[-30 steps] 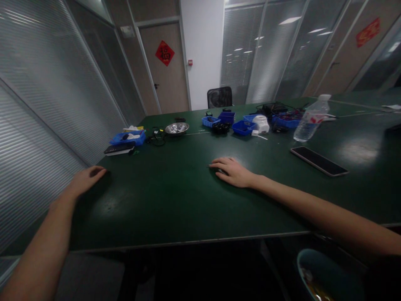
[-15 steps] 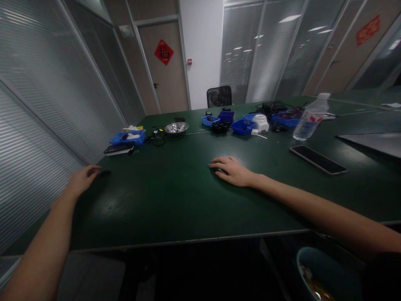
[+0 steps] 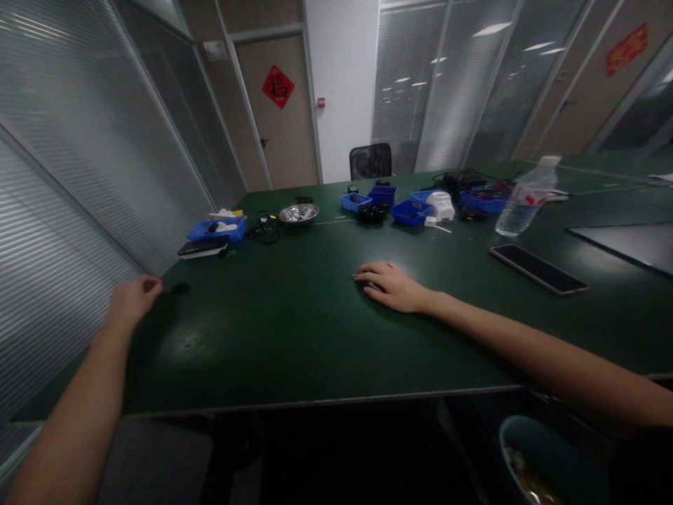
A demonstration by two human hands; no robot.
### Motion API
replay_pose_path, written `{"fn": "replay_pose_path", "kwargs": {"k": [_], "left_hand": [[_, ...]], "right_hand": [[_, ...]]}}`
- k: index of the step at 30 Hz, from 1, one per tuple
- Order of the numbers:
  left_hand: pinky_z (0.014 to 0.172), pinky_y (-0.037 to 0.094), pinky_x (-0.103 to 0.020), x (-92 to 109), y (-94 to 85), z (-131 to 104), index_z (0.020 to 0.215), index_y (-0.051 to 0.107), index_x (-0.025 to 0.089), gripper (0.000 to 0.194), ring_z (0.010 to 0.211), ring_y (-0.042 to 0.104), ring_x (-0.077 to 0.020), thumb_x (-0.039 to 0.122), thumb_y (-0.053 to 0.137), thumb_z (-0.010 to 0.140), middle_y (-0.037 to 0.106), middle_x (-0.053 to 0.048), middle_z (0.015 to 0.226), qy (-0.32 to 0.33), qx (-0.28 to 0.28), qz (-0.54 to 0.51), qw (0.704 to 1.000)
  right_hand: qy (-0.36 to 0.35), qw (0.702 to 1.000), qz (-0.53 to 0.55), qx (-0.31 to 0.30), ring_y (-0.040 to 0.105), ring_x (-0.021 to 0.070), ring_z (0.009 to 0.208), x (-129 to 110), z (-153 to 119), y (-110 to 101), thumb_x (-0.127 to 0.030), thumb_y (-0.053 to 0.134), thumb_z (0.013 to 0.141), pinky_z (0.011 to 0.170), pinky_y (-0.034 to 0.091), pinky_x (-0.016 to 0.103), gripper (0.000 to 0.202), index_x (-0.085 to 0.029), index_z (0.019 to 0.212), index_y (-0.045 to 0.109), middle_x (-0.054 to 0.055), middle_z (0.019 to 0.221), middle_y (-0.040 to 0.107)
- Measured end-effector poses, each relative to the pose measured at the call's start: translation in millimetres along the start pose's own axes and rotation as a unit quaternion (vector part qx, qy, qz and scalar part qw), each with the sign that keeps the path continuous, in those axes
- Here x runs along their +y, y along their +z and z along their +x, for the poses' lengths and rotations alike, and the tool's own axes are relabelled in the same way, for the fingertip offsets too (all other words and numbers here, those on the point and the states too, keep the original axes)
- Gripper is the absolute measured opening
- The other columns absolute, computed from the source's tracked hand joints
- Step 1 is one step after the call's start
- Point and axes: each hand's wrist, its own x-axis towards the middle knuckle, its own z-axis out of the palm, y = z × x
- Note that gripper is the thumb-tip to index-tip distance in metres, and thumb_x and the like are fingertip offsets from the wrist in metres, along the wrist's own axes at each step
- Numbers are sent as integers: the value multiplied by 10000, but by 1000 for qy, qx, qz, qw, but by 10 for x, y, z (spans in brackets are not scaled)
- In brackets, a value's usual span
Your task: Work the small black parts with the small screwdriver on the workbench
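Note:
My left hand (image 3: 135,298) is raised at the left edge of the green table (image 3: 273,322), its fingertips pinched together beside a small dark object (image 3: 179,288). Whether the fingers grip that object's thin end is too small to tell. Near the middle of the table, my right hand (image 3: 392,286) rests with its fingers curled over a slim, pen-like thing whose tip pokes out past the fingertips. Most of that thing is hidden under the hand.
A phone (image 3: 538,268), a water bottle (image 3: 527,198) and a laptop-like slab (image 3: 628,242) lie or stand at the right. Farther back are a metal bowl (image 3: 298,214), blue trays (image 3: 411,212) and cables. A bin (image 3: 547,456) sits below the table's front edge.
My left hand's fingers have drawn closer together, and the hand has tilted slightly. My right hand has stayed in place on the table. The view has shifted slightly.

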Motion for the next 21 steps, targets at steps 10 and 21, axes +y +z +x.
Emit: {"fn": "replay_pose_path", "kwargs": {"k": [10,21], "left_hand": [[691,489,-261,290,-51,-160,1130,808,119,343,830,707,-208,381,764,912,812,-89,1047,-89,53,-134,986],[663,501,-264,212,64,-75,1201,805,99,435,789,705,-212,342,797,840,819,-120,1044,-110,59,-217,968]], "right_hand": [[2,1000,5,0,565,367,1401,-21,2,-15,-450,488,1106,1114,438,594,463,-269,1502,644,136,1565,594],[3,1000,6,-2,566,363,1399,15,-1,-2,-455,498,1102,1112,441,582,467,-293,1517,639,124,1567,593]]}}
